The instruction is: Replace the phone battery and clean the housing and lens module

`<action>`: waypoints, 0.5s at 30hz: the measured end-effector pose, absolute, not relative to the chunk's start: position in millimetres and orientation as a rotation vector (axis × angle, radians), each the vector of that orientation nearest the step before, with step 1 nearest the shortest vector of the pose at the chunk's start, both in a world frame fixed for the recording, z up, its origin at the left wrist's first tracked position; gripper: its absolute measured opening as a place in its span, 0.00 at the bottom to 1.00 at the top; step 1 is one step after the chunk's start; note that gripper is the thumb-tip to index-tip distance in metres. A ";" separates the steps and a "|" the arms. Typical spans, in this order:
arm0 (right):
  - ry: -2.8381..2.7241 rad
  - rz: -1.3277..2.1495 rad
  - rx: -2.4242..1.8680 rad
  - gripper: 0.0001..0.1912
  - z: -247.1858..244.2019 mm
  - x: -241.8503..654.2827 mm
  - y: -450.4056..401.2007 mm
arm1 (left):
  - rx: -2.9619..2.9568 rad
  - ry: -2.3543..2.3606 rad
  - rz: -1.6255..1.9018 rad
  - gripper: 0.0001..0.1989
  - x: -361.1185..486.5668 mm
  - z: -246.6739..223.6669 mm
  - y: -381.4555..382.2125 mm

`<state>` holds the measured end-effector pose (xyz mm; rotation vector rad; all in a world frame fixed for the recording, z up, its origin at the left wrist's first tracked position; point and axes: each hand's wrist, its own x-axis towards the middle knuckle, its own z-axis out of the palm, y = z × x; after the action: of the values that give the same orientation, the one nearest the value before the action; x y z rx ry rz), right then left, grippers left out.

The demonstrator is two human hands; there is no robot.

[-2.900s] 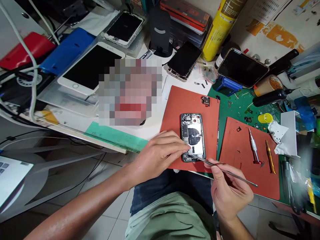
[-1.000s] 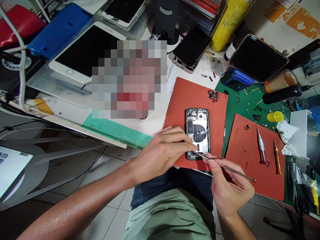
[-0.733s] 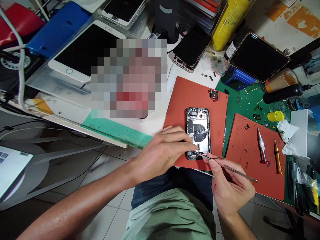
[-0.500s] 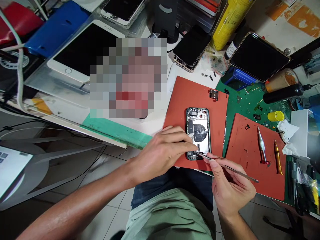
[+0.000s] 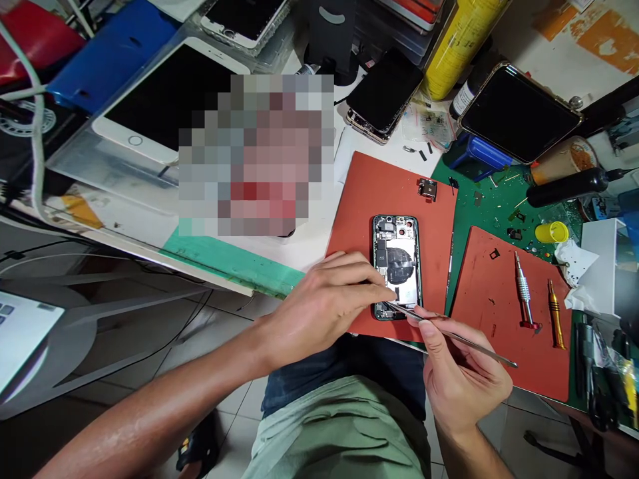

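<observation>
An opened phone lies on a red-brown mat, its inner parts and a round black patch showing. My right hand grips a pair of metal tweezers between thumb and fingers. Their tip reaches over the phone's lower end. From the left, my left hand reaches to the phone's lower left part, fingers closed together close to the tweezers' tip. What those fingertips pinch, if anything, is hidden.
A second mat at right carries a silver screwdriver and a gold screwdriver. A small metal part rests above the phone. Behind are a stacked phone, a yellow roll and a propped dark screen.
Both hands and the tweezers hold almost the same place. The view has shifted very slightly, and a foot in a dark sandal now shows on the floor at the bottom.
</observation>
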<state>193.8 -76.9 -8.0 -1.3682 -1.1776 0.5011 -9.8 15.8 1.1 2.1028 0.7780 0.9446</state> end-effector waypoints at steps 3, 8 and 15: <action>-1.184 0.503 -1.379 0.09 -6.7 193.5 -77.0 | 2.103 0.789 0.939 0.13 -9.7 1.1 15.7; -1.186 0.504 -1.366 0.11 -6.3 192.6 -76.3 | 2.111 0.776 0.942 0.13 -9.5 1.2 16.0; -1.186 0.503 -1.357 0.11 -8.2 193.9 -76.6 | 2.130 0.796 0.906 0.15 -10.2 0.7 15.9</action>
<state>193.9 -76.6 -8.2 -1.3566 -1.1860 0.5031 -10.2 15.9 0.7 2.1303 0.7956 0.9060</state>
